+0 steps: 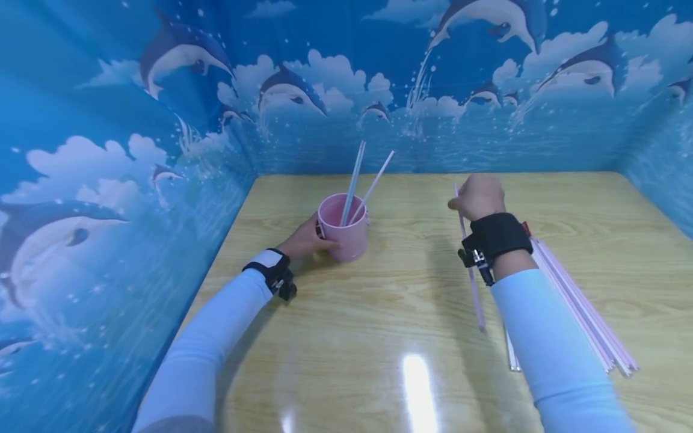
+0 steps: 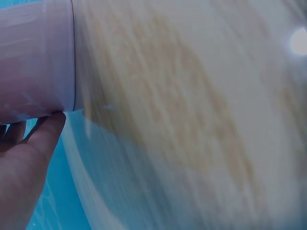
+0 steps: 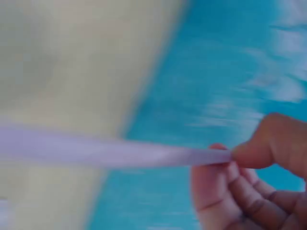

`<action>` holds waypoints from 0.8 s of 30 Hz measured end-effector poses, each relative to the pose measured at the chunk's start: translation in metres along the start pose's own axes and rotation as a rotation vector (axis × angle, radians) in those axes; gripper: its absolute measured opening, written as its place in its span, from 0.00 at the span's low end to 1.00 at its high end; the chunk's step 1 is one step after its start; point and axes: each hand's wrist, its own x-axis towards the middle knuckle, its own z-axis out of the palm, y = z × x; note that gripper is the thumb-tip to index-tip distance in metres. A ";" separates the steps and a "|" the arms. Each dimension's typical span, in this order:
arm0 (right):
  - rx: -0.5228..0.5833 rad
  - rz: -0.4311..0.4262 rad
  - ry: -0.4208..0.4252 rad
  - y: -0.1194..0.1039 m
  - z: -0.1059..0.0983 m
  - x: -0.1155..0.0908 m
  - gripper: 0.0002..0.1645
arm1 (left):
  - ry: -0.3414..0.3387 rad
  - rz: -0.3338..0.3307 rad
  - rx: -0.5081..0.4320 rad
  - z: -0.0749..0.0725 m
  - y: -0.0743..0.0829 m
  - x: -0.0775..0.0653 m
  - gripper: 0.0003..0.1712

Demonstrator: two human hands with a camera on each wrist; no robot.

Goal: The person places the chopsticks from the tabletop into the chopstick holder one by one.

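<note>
Pink bucket (image 1: 351, 245), in the left hand's (image 1: 308, 239) grip: an uneven push could tip it, spilling its sticks (image 1: 354, 180). Bundle (image 1: 586, 304), right of the right hand (image 1: 479, 197): a brushing sleeve (image 1: 552, 343) might scatter it. Single pale stick (image 1: 474, 294), pinched near one end by the right hand: that slight hold could let it swing. No writing is legible.

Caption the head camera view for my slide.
Left hand grips a pink bucket with sticks; right hand holds a lilac stick.

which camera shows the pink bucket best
The head view: almost the whole pink bucket shows, with sticks leaning inside. The left wrist view catches only part of its side and base edge; the right wrist view misses it.
</note>
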 end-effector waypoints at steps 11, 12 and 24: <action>0.607 -0.387 0.686 -0.104 -0.086 -0.026 0.10 | -0.025 -0.013 -0.011 0.001 0.000 -0.007 0.52; 0.661 -0.439 0.722 -0.109 -0.086 -0.029 0.09 | -0.033 -0.008 -0.020 0.001 0.003 -0.008 0.51; 0.869 -0.485 0.608 -0.139 -0.013 -0.020 0.09 | -0.046 0.021 -0.028 -0.002 0.016 -0.014 0.50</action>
